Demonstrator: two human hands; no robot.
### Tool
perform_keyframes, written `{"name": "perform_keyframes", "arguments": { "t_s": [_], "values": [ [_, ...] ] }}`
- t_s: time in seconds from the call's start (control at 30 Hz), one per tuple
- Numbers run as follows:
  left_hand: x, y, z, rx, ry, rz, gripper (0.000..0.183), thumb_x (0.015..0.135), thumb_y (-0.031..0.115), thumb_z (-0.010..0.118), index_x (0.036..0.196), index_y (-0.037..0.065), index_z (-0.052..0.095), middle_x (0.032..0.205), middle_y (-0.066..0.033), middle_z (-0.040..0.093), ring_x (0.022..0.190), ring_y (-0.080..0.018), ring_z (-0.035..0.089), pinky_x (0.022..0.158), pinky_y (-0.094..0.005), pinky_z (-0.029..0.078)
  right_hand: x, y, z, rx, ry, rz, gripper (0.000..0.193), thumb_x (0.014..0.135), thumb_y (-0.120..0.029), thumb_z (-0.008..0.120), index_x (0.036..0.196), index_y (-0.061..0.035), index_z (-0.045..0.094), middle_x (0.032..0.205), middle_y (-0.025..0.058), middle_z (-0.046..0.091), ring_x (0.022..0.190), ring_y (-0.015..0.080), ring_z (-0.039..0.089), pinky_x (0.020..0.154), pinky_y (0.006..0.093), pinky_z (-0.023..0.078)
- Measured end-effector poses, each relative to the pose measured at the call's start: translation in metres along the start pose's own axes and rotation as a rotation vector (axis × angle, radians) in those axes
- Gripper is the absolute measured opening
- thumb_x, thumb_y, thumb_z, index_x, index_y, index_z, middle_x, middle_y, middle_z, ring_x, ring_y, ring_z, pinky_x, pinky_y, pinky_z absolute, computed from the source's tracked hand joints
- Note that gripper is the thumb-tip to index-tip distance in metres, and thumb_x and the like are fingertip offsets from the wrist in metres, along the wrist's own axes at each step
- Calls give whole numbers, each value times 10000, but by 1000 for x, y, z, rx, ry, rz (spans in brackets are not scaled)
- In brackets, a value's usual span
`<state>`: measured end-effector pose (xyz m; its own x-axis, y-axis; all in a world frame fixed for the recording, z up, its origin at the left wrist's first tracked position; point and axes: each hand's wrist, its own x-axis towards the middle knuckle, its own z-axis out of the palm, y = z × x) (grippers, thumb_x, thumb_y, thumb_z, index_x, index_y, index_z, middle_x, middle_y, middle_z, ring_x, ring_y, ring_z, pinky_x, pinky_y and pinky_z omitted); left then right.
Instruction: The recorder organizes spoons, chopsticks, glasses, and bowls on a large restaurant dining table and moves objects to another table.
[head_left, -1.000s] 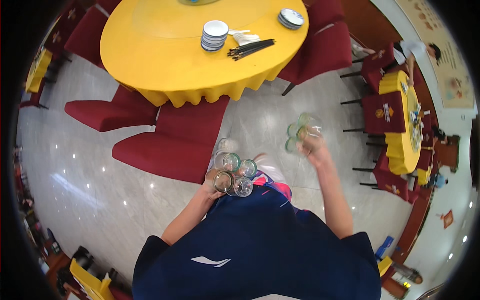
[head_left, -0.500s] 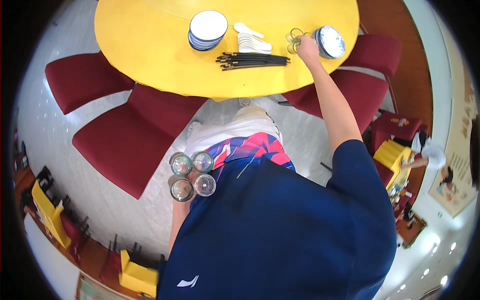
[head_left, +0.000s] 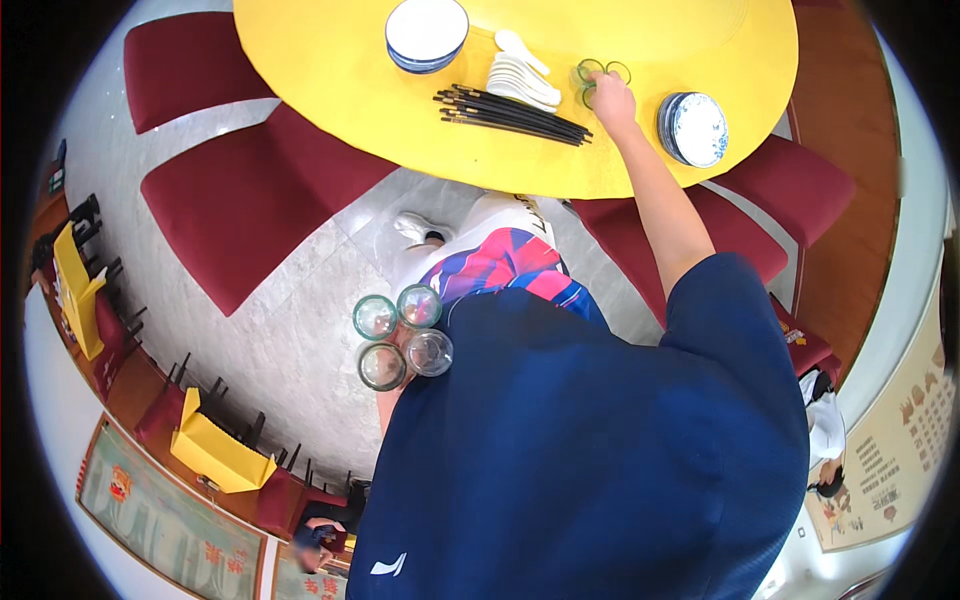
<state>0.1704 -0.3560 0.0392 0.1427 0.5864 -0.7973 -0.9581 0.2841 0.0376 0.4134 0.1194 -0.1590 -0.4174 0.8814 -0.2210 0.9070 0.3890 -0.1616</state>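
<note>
My left hand (head_left: pixel 399 337) holds several clear drinking glasses (head_left: pixel 382 367) bunched together beside my body, their round ends facing up. Most of its fingers are hidden among the glass. At arm's length, my right hand (head_left: pixel 612 100) is closed on a small cluster of greenish drinking glasses (head_left: pixel 618 71) over the yellow table (head_left: pixel 480 165). Whether these glasses touch the cloth I cannot tell. To the left of that hand lie white spoons (head_left: pixel 522 80), stacked in a row, and a bundle of black chopsticks (head_left: pixel 512 115). Blue-patterned plates (head_left: pixel 700 130) are piled to its right.
White bowls with blue rims (head_left: pixel 427 30) are stacked toward the table's far left. Dark red chairs (head_left: pixel 240 215) flank me on both sides. Other yellow-covered tables (head_left: pixel 215 445) and a person in white (head_left: pixel 826 425) appear toward the edges.
My view has turned, shifting the table and chairs in the picture. The right hand now sits farther from the plate stack, still gripping its glasses. My left hand keeps hold of its glasses.
</note>
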Motion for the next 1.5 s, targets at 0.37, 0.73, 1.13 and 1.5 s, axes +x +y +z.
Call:
{"name": "perform_keyframes", "arguments": {
  "t_s": [0.37,0.73,1.13,1.5],
  "values": [
    [-58,-5,-32,17,-12,125,177,834,38,608,1004,-7,594,944,-234,642,734,-333,677,620,-412,593,-1,17,-55,-8,-86,-184,436,822,-266,703,1248,-199,638,1096,189,661,1009,347,636,867,431,509],
    [-69,-22,-57,-9,-83,147,176,825,37,620,994,-6,601,942,-225,642,750,-324,675,641,-407,590,-79,-116,16,102,102,-437,527,749,-210,774,1206,-47,567,1097,166,572,1023,355,591,813,438,523],
    [-72,-33,-61,12,-116,156,175,815,37,633,983,-5,609,939,-216,642,769,-314,673,663,-401,587,-64,-121,39,-83,41,-485,549,741,-265,780,1207,-62,571,1107,143,586,1007,328,597,832,436,515],
    [-62,-34,-50,70,-165,166,174,806,37,645,973,-3,616,937,-207,642,785,-305,671,684,-396,584,-64,-115,55,-175,195,-635,246,749,-116,655,938,-26,525,885,148,558,876,295,597,773,378,529]
  ]
}}
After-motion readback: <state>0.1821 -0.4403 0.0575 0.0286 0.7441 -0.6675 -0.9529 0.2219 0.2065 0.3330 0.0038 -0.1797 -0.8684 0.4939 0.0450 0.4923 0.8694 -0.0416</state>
